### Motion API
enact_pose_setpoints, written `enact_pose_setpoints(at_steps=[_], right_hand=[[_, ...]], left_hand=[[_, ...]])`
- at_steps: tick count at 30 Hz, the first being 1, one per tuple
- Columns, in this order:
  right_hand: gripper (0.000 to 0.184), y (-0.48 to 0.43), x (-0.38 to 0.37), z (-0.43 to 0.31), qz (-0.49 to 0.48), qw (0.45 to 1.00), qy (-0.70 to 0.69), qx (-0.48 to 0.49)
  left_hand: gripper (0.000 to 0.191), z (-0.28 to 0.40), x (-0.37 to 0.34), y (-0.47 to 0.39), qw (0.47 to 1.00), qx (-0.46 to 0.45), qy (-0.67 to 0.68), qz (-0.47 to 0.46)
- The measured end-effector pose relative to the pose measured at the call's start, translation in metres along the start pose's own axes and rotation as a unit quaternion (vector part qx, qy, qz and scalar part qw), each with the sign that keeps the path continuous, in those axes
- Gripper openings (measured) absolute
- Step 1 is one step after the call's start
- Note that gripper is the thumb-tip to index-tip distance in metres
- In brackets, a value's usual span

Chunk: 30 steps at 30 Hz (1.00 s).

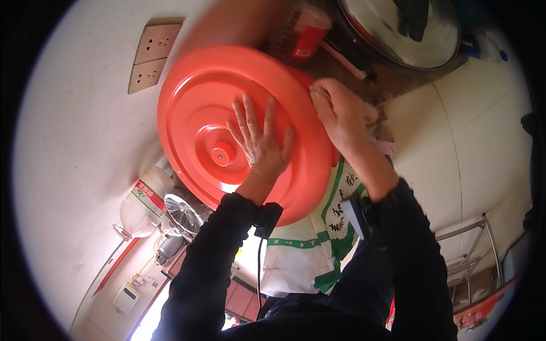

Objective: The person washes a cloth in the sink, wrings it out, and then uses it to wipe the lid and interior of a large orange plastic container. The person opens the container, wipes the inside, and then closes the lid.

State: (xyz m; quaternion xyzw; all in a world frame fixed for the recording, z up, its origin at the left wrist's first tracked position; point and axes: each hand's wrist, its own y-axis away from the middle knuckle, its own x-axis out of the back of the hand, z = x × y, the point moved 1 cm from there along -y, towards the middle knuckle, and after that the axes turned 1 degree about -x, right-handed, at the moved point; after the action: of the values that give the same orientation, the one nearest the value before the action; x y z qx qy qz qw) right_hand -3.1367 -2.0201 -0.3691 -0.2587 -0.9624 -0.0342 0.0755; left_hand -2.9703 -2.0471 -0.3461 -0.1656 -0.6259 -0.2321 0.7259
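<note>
A round orange-red plastic lid (pixel 192 115) with a small central knob lies tilted before me, covering most of a red container whose side shows at the right rim. My left hand (pixel 262 147) rests flat on the lid, fingers spread, to the right of the knob. At the lid's right edge is my right hand (pixel 341 117), its fingers curled in like a fist; I see nothing in it. A white and green woven sack (pixel 298 266) bearing writing lies below the lid, close to my legs.
Beyond the lid stand a clear plastic jar (pixel 311 32) with a red label and a pot with a metal lid (pixel 367 21). Wall sockets (pixel 155 55) are at upper left. A large clear plastic bottle (pixel 143 209) sits at left, a metal frame (pixel 469 243) at right.
</note>
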Motion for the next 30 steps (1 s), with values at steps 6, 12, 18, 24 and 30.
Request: enact_pose_setpoints(at_steps=[6,12,18,24,30], right_hand=[[0.017,-0.069,-0.035,0.008,-0.053,0.995,0.01,0.083],[0.012,-0.012,0.008,0.0,-0.13,0.99,-0.01,-0.044],[0.008,0.045,0.032,-0.01,-0.098,0.98,-0.118,-0.124],[0.013,0.06,0.06,-0.023,-0.063,0.881,-0.356,-0.306],[0.014,0.085,0.073,-0.032,0.008,0.918,-0.22,-0.331]], left_hand=[[0.059,0.0,0.002,-0.003,1.0,-0.008,0.023,-0.002],[0.06,0.003,0.009,-0.003,1.0,0.0,-0.001,-0.01],[0.051,-0.005,0.036,0.005,0.998,0.039,0.045,-0.011],[0.063,-0.079,0.078,0.041,0.973,0.219,-0.064,-0.026],[0.072,-0.106,0.047,0.062,0.978,0.194,0.066,-0.037]])
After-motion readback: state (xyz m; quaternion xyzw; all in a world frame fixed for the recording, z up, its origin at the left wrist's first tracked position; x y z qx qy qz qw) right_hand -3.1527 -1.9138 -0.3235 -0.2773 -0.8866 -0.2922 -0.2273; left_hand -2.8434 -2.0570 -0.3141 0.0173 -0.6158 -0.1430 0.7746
